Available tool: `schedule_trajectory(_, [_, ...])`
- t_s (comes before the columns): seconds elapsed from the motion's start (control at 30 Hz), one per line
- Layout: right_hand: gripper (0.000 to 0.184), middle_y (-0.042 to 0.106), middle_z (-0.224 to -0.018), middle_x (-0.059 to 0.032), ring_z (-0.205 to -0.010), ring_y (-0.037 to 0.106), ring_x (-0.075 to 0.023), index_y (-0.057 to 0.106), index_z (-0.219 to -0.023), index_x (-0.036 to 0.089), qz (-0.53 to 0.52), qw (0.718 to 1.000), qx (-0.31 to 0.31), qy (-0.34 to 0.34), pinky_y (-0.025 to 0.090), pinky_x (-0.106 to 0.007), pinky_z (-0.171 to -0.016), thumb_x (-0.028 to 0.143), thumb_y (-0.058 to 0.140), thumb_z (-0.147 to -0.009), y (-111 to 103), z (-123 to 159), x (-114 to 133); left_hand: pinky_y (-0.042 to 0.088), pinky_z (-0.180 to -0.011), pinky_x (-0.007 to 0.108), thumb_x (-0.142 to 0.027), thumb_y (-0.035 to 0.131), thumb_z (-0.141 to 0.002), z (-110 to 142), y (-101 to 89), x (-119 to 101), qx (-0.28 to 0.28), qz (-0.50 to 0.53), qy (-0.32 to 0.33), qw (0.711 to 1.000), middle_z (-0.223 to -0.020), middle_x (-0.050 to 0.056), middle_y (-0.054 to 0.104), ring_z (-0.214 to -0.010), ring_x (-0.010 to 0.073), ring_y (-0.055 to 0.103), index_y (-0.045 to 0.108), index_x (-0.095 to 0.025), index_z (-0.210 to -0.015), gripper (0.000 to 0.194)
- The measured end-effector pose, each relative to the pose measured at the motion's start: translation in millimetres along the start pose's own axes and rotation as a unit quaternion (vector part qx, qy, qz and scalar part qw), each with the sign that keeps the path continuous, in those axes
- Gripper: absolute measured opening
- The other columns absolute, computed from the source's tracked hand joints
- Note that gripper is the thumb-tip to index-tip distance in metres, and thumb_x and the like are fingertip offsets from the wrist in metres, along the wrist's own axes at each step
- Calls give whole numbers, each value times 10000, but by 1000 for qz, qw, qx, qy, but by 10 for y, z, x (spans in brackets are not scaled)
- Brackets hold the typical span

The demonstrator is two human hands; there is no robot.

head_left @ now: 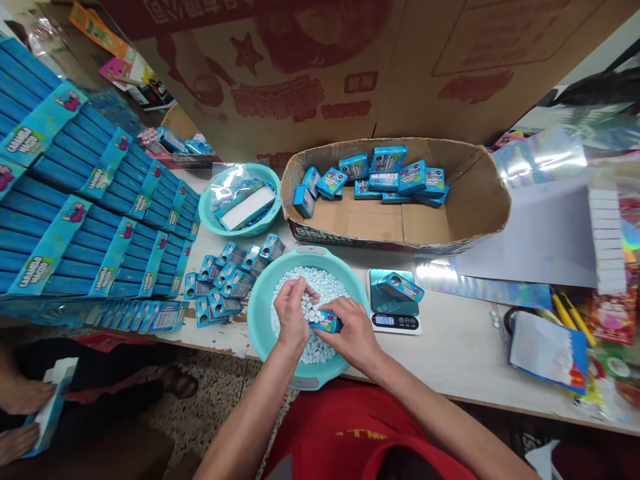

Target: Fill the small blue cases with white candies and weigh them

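A teal basin (260,308) full of small white candies (325,280) sits at the table's near edge. Both hands are over it. My right hand (353,333) grips a small blue candy box (327,322). My left hand (293,313) is curled with white candies pinched at the box's open end. Just right of the basin, a digital scale (395,313) carries another small blue box (400,287). Several open empty blue boxes (227,277) lie left of the basin.
A cardboard tray (475,200) holds several filled blue boxes (380,173). A second teal bowl (210,213) sits behind. Stacks of blue display packs (90,200) fill the left. Papers, pencils (565,310) and wrappers lie right. Another person's feet (20,400) show at lower left.
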State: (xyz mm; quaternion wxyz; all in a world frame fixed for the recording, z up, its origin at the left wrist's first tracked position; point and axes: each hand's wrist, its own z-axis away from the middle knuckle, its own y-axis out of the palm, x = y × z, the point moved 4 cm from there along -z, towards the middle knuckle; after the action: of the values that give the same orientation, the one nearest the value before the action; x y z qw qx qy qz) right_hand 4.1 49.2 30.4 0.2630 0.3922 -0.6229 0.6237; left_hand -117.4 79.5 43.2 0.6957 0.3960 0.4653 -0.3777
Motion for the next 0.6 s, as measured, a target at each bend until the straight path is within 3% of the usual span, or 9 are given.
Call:
schedule_trajectory(0.3, [300,635,-892,-38,-888,571,-227,632,-958,223,-27,1000,-12,-5,421,-339,-758,263,735,-680,-38,39,-28,432,-534,226,-395,592,-769,67,51,2,21,-12,-3,1000,-588,-15,510,-567,127,553,504,-165,-645,276])
schedule_trajectory(0.5, [288,631,-885,-41,-891,572,-228,632,-941,219,-45,999,-15,8,437,-340,-754,263,739,-678,-41,58,-97,424,-528,227,-383,583,-774,150,156,17,65,-5,-12,998,-586,-12,524,-559,128,549,500,-167,-652,262])
schedule_trajectory(0.6, [305,629,-902,-51,-895,578,-224,636,-959,212,-99,995,-28,15,456,-345,-768,272,748,-682,-109,113,-127,373,-483,213,-394,587,-769,64,73,-7,41,6,1,999,-576,-17,498,-504,106,496,497,-167,-665,266])
